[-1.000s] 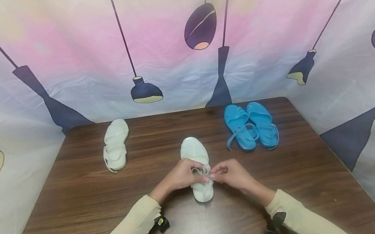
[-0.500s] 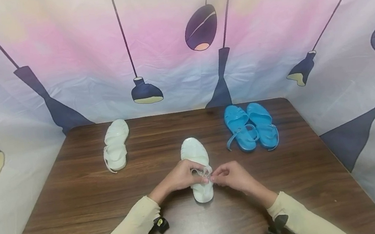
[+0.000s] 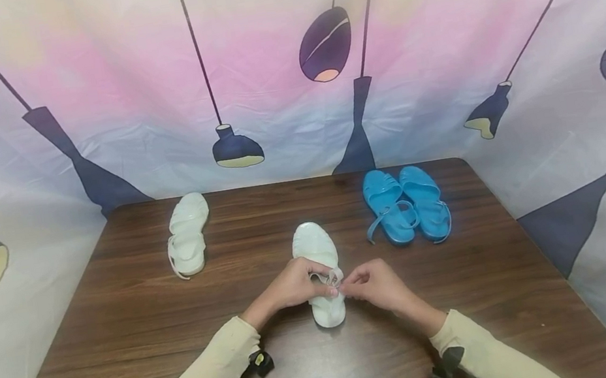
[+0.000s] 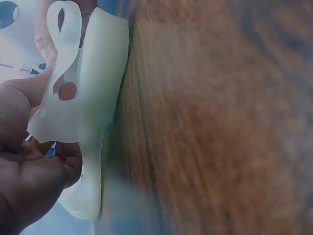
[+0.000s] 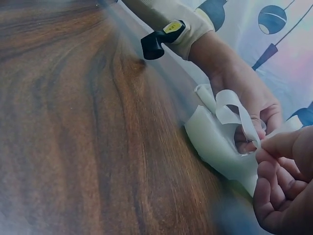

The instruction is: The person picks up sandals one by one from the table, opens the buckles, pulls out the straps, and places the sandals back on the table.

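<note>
A white jelly sandal (image 3: 313,241) lies on the table in front of me, toe pointing away. My left hand (image 3: 293,284) grips it from the left side, fingers and thumb about its strap opening. On the right, my right hand (image 3: 376,284) pinches the end of the ankle strap (image 5: 234,100) between thumb and forefinger. That strap bends into a loop above the heel in both wrist views. Fingers of both hands nearly meet at the strap's fastening, which they partly hide. In the left wrist view the sandal's sole (image 4: 100,68) stands out along the wooden surface.
A second white sandal (image 3: 188,215) lies at the back left of the brown wooden table (image 3: 143,346). Two blue sandals (image 3: 380,186) lie side by side at the back right. A fabric backdrop (image 3: 270,55) printed with lamps rises behind the table.
The strap's loop has shifted slightly and my right hand has dipped a little toward me. My left hand and the sandals stay where they were.
</note>
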### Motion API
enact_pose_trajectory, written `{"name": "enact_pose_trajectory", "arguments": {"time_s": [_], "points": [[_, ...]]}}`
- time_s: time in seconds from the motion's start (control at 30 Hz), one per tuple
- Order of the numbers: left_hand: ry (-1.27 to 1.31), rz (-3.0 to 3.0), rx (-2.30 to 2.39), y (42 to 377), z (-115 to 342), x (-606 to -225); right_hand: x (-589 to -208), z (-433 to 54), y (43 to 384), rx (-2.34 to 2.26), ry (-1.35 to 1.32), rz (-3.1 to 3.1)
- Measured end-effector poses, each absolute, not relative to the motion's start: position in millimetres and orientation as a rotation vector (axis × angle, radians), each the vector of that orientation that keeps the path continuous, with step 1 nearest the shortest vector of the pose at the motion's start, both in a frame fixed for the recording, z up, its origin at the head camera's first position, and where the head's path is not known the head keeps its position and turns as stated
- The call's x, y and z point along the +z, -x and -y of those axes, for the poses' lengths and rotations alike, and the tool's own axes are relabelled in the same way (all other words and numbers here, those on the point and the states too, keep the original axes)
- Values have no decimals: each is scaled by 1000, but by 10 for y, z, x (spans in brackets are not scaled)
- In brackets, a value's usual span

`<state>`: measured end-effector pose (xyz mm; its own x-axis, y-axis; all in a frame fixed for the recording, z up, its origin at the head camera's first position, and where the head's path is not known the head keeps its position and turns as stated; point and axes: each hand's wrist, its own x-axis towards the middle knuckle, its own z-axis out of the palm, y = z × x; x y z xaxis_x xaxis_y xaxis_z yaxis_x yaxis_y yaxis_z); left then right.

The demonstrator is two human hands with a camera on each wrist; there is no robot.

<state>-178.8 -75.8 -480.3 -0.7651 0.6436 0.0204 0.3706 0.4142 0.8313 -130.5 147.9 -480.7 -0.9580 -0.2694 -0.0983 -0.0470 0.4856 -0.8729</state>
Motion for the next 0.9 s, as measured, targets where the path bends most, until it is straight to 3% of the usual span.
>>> {"name": "enact_pose_trajectory", "arguments": {"time_s": [0.9], "points": [[-859, -2389, 1251, 1785, 739, -4795, -4843, -1462, 1299, -1527, 190, -2493]]}}
